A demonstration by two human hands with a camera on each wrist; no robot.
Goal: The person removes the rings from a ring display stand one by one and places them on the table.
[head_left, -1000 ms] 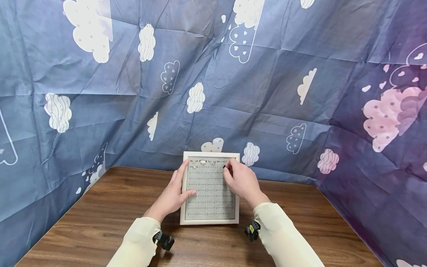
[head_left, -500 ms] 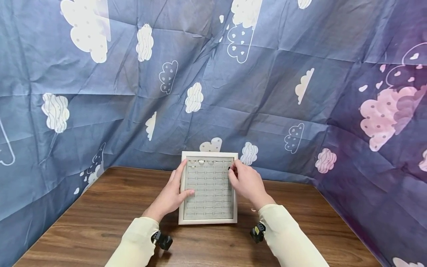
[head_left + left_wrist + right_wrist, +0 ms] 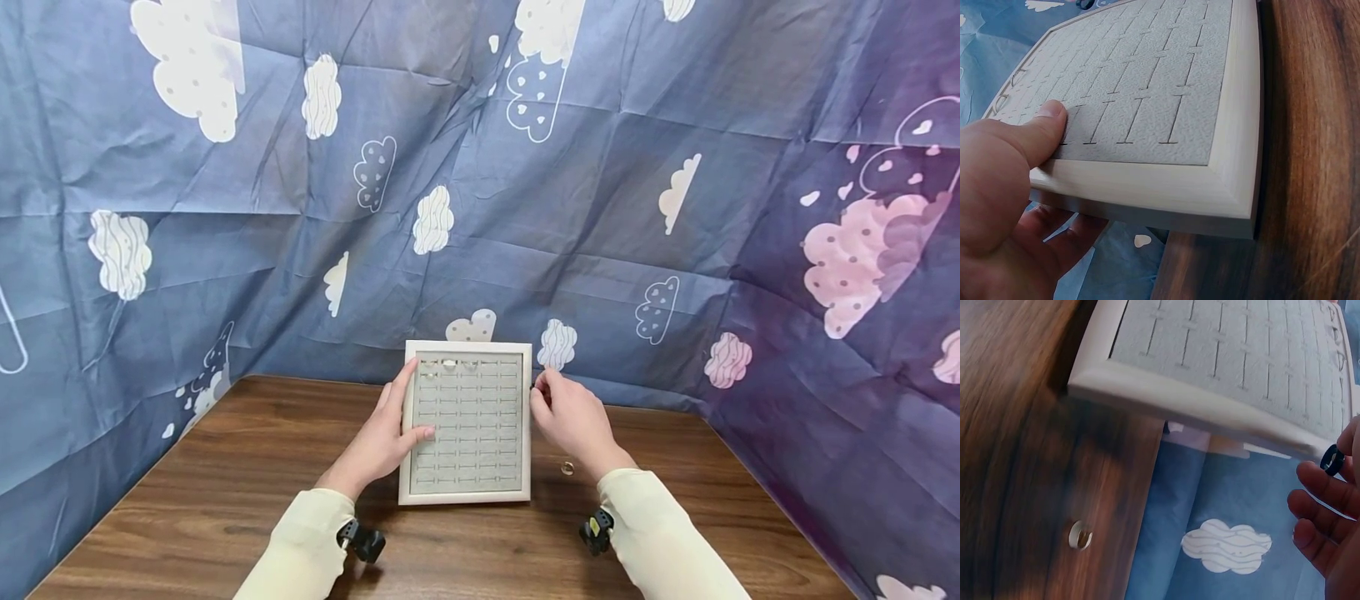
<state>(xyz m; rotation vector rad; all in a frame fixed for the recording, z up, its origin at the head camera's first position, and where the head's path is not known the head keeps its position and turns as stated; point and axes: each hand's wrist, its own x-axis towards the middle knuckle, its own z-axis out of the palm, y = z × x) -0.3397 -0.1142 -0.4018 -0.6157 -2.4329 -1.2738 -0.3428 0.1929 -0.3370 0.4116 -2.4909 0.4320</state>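
Note:
My left hand (image 3: 379,443) holds the left edge of a white-framed ring display tray (image 3: 527,450), its thumb on the grey slotted foam and other fingers behind the frame in the left wrist view. The tray is propped upright, tilted back. Several rings sit in the slots at its upper left, among them a silvery one (image 3: 449,363). Just beyond the tray's right edge, my right hand (image 3: 576,418) pinches a black ring (image 3: 1333,460) between thumb and index finger. Below that hand a loose gold-coloured ring (image 3: 1080,535) lies on the table.
The brown wood-grain table (image 3: 225,467) carries the tray. A blue cloth (image 3: 600,225) with cloud prints hangs behind and along the right side. Black wrist cameras are strapped to both cream sleeves (image 3: 660,533).
The right hand has moved right, off the tray's upper right corner, carrying the black ring. The loose ring on the table has come into view. The left hand keeps its hold.

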